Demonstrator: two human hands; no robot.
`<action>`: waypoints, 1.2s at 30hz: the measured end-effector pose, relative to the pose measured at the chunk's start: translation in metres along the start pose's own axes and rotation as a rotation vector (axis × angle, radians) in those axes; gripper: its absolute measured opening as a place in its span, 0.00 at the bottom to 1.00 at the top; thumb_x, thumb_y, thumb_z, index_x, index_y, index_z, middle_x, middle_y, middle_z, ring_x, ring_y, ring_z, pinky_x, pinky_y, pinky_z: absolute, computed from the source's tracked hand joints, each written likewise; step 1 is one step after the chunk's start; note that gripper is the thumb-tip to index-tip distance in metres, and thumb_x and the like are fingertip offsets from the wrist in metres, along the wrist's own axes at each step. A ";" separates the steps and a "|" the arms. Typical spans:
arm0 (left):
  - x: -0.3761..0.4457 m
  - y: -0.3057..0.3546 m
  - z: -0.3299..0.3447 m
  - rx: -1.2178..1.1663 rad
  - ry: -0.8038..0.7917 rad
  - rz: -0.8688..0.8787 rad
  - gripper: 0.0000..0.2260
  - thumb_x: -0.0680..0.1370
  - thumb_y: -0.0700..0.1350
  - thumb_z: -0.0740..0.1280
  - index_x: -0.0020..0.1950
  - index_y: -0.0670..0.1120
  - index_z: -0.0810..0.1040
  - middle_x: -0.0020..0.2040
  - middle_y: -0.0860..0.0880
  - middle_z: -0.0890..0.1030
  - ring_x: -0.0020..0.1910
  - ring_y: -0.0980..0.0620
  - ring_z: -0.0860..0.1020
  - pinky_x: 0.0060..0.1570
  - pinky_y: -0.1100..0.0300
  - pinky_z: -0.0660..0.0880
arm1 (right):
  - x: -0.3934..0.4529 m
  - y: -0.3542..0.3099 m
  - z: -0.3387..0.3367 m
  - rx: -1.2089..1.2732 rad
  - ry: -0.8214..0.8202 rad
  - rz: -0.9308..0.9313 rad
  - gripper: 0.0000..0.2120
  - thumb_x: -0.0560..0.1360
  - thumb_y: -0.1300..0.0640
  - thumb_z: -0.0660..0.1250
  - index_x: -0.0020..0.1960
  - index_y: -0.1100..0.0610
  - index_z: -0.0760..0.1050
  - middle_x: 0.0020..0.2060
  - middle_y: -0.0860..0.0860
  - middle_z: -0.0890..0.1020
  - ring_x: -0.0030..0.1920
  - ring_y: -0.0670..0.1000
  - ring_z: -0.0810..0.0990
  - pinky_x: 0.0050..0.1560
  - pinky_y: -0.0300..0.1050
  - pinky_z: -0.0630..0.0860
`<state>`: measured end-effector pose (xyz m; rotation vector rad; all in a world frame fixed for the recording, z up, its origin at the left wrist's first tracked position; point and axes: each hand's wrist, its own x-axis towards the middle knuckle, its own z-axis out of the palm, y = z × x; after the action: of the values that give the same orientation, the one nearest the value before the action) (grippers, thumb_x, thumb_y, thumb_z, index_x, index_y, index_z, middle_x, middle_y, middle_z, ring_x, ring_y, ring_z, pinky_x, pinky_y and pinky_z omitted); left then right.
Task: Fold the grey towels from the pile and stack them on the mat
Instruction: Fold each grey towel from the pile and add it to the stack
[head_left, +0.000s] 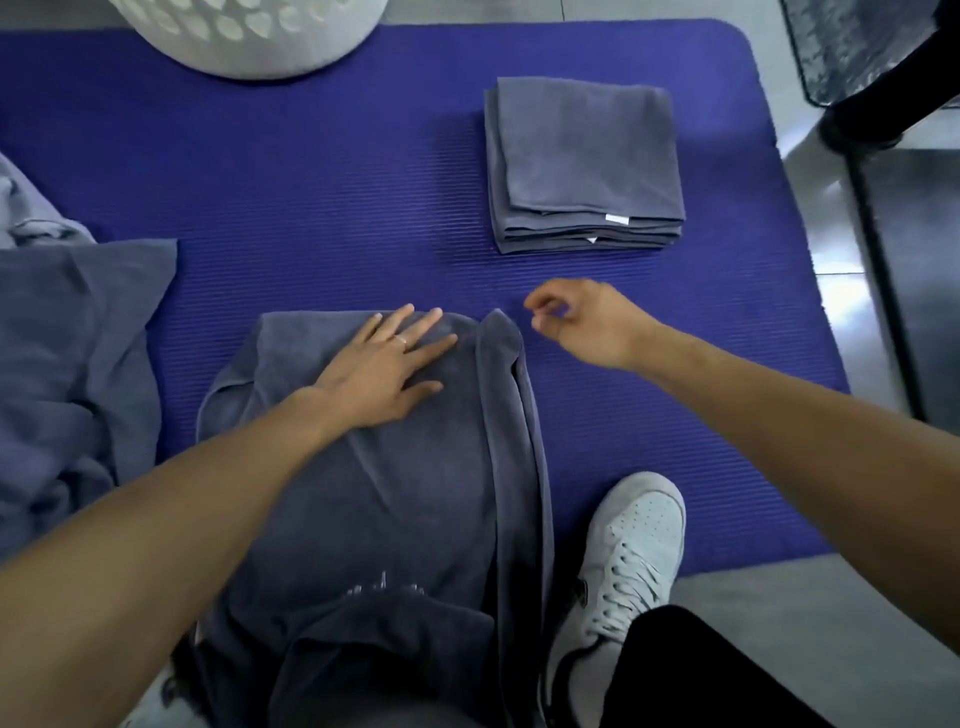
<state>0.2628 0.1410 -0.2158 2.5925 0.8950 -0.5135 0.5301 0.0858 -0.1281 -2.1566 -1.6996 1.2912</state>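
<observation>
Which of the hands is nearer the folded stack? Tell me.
Right. The right hand hovers just below the folded stack, holding nothing; the left hand presses the spread towel, farther left.

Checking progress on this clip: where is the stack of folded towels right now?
In the head view, the stack of folded grey towels sits on the purple mat, far right, beyond the right hand.

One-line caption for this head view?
Left hand flattens a grey towel on the purple mat; folded stack beyond.
</observation>
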 end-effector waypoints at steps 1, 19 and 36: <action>-0.001 -0.003 0.008 0.035 0.031 0.017 0.29 0.80 0.66 0.43 0.80 0.58 0.47 0.81 0.51 0.44 0.80 0.43 0.46 0.78 0.44 0.47 | 0.010 0.003 0.003 0.045 0.009 -0.024 0.15 0.82 0.55 0.62 0.68 0.52 0.74 0.59 0.47 0.79 0.54 0.47 0.78 0.52 0.35 0.71; 0.003 -0.010 0.033 0.116 0.153 0.039 0.28 0.82 0.62 0.43 0.80 0.52 0.55 0.81 0.46 0.54 0.78 0.39 0.55 0.75 0.40 0.52 | 0.035 0.030 0.005 0.300 -0.211 -0.018 0.02 0.77 0.58 0.70 0.49 0.54 0.78 0.37 0.43 0.79 0.37 0.42 0.76 0.42 0.36 0.75; 0.063 0.012 -0.036 -0.635 0.244 -0.036 0.02 0.78 0.47 0.69 0.47 0.51 0.81 0.43 0.56 0.82 0.45 0.57 0.78 0.47 0.68 0.72 | 0.048 0.024 -0.006 0.486 -0.235 0.028 0.02 0.75 0.64 0.70 0.47 0.58 0.81 0.44 0.55 0.81 0.45 0.49 0.77 0.54 0.46 0.76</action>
<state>0.3247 0.1804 -0.2104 2.0765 0.9852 0.0856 0.5526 0.1194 -0.1640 -1.8070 -1.2448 1.7994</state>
